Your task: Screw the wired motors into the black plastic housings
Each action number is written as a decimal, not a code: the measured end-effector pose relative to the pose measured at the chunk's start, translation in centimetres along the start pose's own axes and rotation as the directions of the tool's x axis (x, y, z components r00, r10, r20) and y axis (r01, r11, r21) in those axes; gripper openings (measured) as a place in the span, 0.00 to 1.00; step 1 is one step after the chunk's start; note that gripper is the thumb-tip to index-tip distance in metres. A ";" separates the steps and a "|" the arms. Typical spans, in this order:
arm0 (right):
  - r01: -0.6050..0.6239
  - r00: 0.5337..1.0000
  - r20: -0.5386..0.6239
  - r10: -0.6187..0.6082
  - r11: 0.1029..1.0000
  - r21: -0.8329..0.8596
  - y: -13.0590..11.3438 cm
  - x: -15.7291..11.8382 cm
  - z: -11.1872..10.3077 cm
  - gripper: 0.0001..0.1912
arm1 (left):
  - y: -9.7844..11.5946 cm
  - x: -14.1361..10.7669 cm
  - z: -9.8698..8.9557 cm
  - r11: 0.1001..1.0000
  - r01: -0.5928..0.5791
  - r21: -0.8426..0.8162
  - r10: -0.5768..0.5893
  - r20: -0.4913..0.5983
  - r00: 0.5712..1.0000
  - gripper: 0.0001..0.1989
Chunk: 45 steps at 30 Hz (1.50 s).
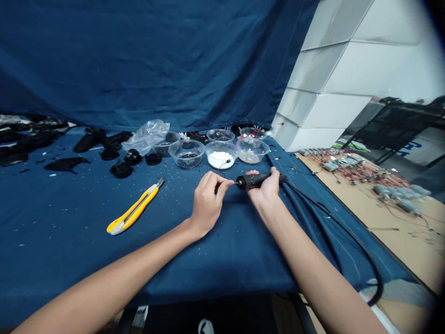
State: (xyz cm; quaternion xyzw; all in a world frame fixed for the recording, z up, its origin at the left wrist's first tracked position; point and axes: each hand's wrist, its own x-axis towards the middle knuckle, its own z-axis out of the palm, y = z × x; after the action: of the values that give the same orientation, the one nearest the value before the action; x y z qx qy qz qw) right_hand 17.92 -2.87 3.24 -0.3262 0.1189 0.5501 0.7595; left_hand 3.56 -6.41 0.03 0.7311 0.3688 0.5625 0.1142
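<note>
- Head view: we are holding a black pen-shaped tool (255, 181) in our right hand (268, 189), the fingers closing narrowly around its body
- Its long axis is running left to right across the scene, almost level, with the thin metal bit (236, 183) pointing left, straight at our left hand (207, 199)
- Our left hand is pinching narrowly at the bit's end, thumb and finger together; we cannot tell what, if anything, the fingers are covering
- The left hand is lying nearer to the bit, the right is taking the body, and the two are almost meeting across the bit
- A thin red wire (218, 170) is rising just beyond the left fingers towards the bowl of white bits; we cannot tell whether our fingers are gripping it
- From the tool's right end a black cable (379, 279) is curving away towards the near right
- Just beyond our hands, clear bowls are standing on the blue cloth (69, 260): the bowl of white bits (209, 159) in the middle, the bowl of dark bits (174, 155) to its left, the bowl of pale bits (264, 155) to its right
- To the left of our hands, a yellow cutter (134, 211) is lying aslant, its blade end pointing far and right
- Dark round parts (121, 170) are sitting farther off, beyond the cutter
- At the far right, grey pieces with red wires (408, 205) are lying on a tan board (375, 215)
</note>
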 end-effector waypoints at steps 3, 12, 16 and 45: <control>-0.005 1.000 -0.001 0.005 1.000 0.000 0.0 -0.1 0.0 0.15 | -0.1 -0.1 -0.1 1.000 -0.025 0.015 0.025 0.007 1.000 0.13; -0.009 1.000 0.007 0.009 1.000 0.000 -0.3 0.1 0.0 0.16 | 0.2 -0.4 -0.7 0.995 -0.091 -0.026 0.093 0.065 0.994 0.05; -0.004 1.000 0.012 0.004 1.000 0.002 -0.4 0.2 -0.1 0.15 | 0.2 -0.5 -0.8 0.991 -0.136 0.000 0.136 0.061 0.989 0.06; -0.001 0.999 0.037 0.001 1.000 0.005 -0.4 0.8 -0.3 0.15 | -0.3 -0.6 -1.0 0.986 -0.161 -0.031 0.162 0.042 0.986 0.08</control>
State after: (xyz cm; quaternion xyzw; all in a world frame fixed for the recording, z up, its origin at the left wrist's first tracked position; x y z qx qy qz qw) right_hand 18.65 -2.54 2.69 -0.3141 0.1063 0.5562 0.7621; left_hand 2.50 -6.85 -0.28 0.7694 0.2977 0.5586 0.0864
